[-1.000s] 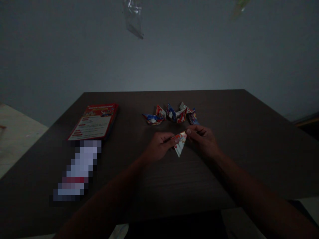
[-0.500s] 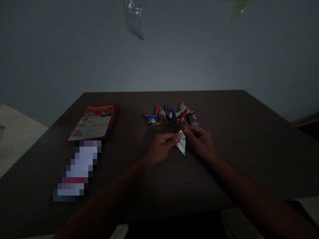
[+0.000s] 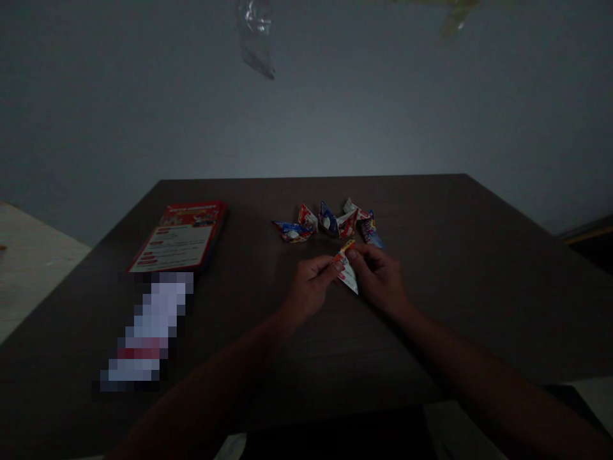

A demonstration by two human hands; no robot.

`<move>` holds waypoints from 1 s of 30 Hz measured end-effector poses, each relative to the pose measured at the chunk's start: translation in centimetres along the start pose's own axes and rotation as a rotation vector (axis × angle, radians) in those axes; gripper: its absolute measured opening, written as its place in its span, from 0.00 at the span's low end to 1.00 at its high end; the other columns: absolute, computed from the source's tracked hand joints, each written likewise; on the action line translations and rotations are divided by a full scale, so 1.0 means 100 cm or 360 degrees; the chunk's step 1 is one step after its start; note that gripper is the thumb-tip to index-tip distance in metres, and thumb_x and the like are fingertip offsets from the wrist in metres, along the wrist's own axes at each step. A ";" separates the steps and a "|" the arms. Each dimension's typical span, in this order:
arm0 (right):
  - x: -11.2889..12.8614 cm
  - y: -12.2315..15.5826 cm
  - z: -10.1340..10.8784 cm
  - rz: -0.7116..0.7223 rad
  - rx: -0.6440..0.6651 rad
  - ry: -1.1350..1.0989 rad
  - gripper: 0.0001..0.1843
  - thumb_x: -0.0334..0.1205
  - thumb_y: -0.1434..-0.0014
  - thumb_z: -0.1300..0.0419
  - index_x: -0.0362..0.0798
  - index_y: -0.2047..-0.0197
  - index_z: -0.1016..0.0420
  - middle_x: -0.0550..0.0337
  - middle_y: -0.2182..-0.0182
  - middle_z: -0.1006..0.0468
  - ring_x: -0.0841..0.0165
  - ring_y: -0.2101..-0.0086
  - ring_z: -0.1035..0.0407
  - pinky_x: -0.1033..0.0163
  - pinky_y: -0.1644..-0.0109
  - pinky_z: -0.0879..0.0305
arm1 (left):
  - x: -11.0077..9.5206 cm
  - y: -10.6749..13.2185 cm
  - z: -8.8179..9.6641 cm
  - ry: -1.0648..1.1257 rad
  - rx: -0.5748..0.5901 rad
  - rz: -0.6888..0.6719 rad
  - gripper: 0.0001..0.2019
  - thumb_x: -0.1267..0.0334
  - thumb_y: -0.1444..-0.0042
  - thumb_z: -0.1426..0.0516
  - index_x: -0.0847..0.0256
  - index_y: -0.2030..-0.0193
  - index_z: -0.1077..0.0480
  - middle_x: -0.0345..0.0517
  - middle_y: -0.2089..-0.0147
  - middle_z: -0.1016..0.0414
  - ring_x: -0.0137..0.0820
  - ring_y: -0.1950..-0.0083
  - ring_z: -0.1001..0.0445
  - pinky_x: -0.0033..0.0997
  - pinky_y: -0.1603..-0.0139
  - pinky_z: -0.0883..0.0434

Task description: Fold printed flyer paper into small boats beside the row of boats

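A folded piece of printed paper (image 3: 348, 278), white with red and yellow print, is held between both my hands above the table. My left hand (image 3: 310, 280) pinches its left side between thumb and fingers. On its upper right side, my right hand (image 3: 382, 276) grips it with thumb and curled fingers. Just beyond my hands stand several folded paper shapes with pointed ends: a blue and red one (image 3: 295, 230) at left, another (image 3: 338, 222) in the middle, and a white, red and blue one (image 3: 366, 223) at right, close to my right fingers.
A stack of printed leaflets (image 3: 179, 237) with red borders lies on the dark table (image 3: 450, 255) at left. Nearer to me is a pixelated, pale flat item (image 3: 151, 329). A clear plastic bag (image 3: 256, 38) hangs on the wall behind the table.
My right hand has shifted slightly left, closer to my left hand. The folded paper has turned a little, and its upper tip now shows above my fingers.
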State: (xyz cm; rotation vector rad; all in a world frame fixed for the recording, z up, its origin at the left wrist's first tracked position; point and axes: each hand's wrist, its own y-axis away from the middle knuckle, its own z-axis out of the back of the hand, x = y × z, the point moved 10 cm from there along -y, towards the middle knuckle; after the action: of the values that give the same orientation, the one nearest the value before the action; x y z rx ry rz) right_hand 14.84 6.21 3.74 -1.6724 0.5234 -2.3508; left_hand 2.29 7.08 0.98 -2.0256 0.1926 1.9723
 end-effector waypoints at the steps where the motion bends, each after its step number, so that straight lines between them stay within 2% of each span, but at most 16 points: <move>1: 0.002 0.001 0.001 0.0030 -0.0005 0.0021 0.11 0.43 0.41 0.43 0.46 0.63 0.23 0.61 0.73 0.22 0.71 0.74 0.31 0.68 0.72 0.37 | 0.000 0.000 -0.001 0.0006 0.0000 0.0010 0.13 0.57 0.44 0.44 0.65 0.72 0.27 0.40 0.74 0.27 0.26 0.71 0.30 0.25 0.68 0.35; 6: 0.008 0.003 0.002 0.0048 0.0017 -0.0031 0.10 0.42 0.41 0.42 0.45 0.66 0.23 0.61 0.75 0.23 0.71 0.76 0.32 0.67 0.73 0.37 | -0.005 0.002 -0.007 -0.0090 0.0094 0.0017 0.16 0.55 0.42 0.47 0.65 0.72 0.28 0.42 0.75 0.25 0.27 0.73 0.28 0.25 0.71 0.34; 10: 0.008 0.002 0.000 0.0007 0.0048 -0.0049 0.10 0.42 0.42 0.41 0.45 0.66 0.23 0.60 0.75 0.23 0.70 0.74 0.31 0.67 0.72 0.36 | -0.011 0.003 -0.006 -0.0478 0.0152 -0.0060 0.22 0.52 0.38 0.52 0.63 0.78 0.33 0.38 0.82 0.32 0.24 0.79 0.34 0.24 0.74 0.38; 13: -0.001 0.000 -0.002 -0.0098 0.0065 -0.0106 0.11 0.44 0.43 0.40 0.45 0.66 0.23 0.61 0.74 0.23 0.71 0.74 0.31 0.67 0.72 0.37 | -0.020 0.002 -0.002 -0.0805 0.0088 -0.0192 0.23 0.52 0.37 0.53 0.62 0.81 0.37 0.36 0.84 0.37 0.23 0.80 0.38 0.24 0.75 0.42; 16: -0.013 -0.002 -0.010 -0.0239 0.0150 -0.0238 0.13 0.46 0.43 0.40 0.45 0.64 0.23 0.61 0.74 0.23 0.72 0.75 0.32 0.68 0.73 0.38 | -0.024 0.001 0.001 -0.0972 0.0011 -0.0258 0.22 0.54 0.37 0.54 0.62 0.81 0.39 0.36 0.84 0.39 0.23 0.81 0.39 0.25 0.76 0.44; 21: -0.017 -0.001 -0.011 -0.0269 0.0133 -0.0282 0.14 0.48 0.43 0.41 0.44 0.66 0.23 0.62 0.76 0.25 0.72 0.76 0.33 0.68 0.74 0.38 | -0.029 0.001 -0.007 -0.1240 0.0019 -0.0424 0.20 0.57 0.37 0.54 0.61 0.79 0.40 0.35 0.83 0.41 0.23 0.81 0.42 0.26 0.76 0.47; 25: -0.010 0.000 -0.005 -0.0255 0.0049 -0.0290 0.15 0.49 0.45 0.39 0.44 0.68 0.23 0.61 0.77 0.24 0.71 0.77 0.33 0.67 0.75 0.37 | -0.033 0.004 -0.013 -0.1271 0.0084 -0.0516 0.18 0.59 0.37 0.55 0.61 0.77 0.38 0.35 0.82 0.40 0.23 0.80 0.42 0.26 0.75 0.46; 30: -0.005 0.001 -0.004 -0.0219 0.0028 -0.0293 0.14 0.49 0.46 0.39 0.46 0.68 0.22 0.59 0.74 0.22 0.68 0.74 0.30 0.65 0.71 0.34 | -0.035 0.007 -0.011 -0.1115 0.0085 -0.0486 0.20 0.57 0.37 0.55 0.60 0.79 0.41 0.36 0.83 0.41 0.23 0.81 0.41 0.25 0.76 0.44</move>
State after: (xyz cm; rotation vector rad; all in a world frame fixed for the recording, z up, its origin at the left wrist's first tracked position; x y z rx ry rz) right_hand 14.63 6.42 3.15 -1.9497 0.3635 -2.2521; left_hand 3.00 5.61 4.38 -1.1388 -0.2071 2.2850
